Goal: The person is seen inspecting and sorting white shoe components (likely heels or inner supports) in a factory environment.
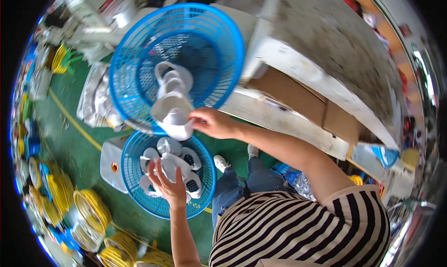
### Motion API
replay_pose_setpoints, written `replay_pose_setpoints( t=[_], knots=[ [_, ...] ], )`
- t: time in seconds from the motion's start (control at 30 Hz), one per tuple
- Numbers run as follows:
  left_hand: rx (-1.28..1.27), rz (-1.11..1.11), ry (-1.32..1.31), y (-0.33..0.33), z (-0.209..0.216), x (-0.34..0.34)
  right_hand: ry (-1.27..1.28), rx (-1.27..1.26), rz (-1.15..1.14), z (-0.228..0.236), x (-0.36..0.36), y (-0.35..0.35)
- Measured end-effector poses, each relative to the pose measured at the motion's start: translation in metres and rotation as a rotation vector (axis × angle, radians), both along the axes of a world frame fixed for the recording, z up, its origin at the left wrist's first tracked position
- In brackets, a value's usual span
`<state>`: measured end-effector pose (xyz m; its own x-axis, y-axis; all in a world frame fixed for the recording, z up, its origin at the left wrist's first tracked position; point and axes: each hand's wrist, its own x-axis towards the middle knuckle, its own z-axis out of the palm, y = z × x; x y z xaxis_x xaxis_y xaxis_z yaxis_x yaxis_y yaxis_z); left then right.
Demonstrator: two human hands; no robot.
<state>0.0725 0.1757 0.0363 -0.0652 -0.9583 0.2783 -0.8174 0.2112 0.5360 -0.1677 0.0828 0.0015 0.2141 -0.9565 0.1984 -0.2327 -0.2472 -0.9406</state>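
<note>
My right hand pinches the rim of a white moulded plastic cup-like part at the near edge of the large upper blue basket. Further white plastic parts line up behind it inside that basket; whether they are joined to the held one I cannot tell. Below, my left hand is open, fingers apart, over the lower blue basket. Several white rounded parts with looped handles lie in there beneath it. Whether the left fingers touch one is unclear.
A worn white bench stands to the right, with brown cardboard on its lower shelf. Left of the baskets are a white container and a crate of wrapped white items. Yellow baskets stand on the green floor.
</note>
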Motion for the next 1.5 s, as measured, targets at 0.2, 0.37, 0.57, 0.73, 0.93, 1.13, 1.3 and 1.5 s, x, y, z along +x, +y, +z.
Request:
replay_pose_setpoints(
  t=[0.2, 0.37, 0.57, 0.73, 0.93, 1.13, 1.3, 1.5],
  knots=[
    [-0.018, -0.474, -0.387, -0.075, 0.019, -0.078, -0.072, 0.118, -0.041, 0.028, -0.018, 0.055],
    [0.075, -0.495, -0.257, -0.101, 0.001, -0.067, -0.548, 0.589, -0.477, -0.017, -0.124, 0.176],
    [-0.036, -0.495, -0.111, -0.086, 0.018, -0.087, -0.671, 0.667, -1.631, -0.128, -0.335, 0.368],
    [-0.016, -0.500, -0.151, -0.046, 0.035, -0.117, -0.511, 0.693, -1.574, -0.116, -0.387, 0.380],
    [-0.053, -0.536, -0.101, -0.003, 0.029, -0.142, -1.192, 0.519, -1.510, -0.151, -0.389, 0.365],
    [-0.013, -0.532, -0.068, 0.016, 0.055, -0.185, -1.214, 0.802, -1.271, -0.106, -0.367, 0.379],
    [-0.029, -0.494, 0.000, 0.029, 0.084, -0.211, -0.254, 0.704, -0.404, 0.154, -0.358, 0.386],
    [-0.051, -0.605, 0.093, 0.043, 0.106, -0.260, 1.021, -0.072, -1.505, 0.245, -0.430, 0.409]
  ],
)
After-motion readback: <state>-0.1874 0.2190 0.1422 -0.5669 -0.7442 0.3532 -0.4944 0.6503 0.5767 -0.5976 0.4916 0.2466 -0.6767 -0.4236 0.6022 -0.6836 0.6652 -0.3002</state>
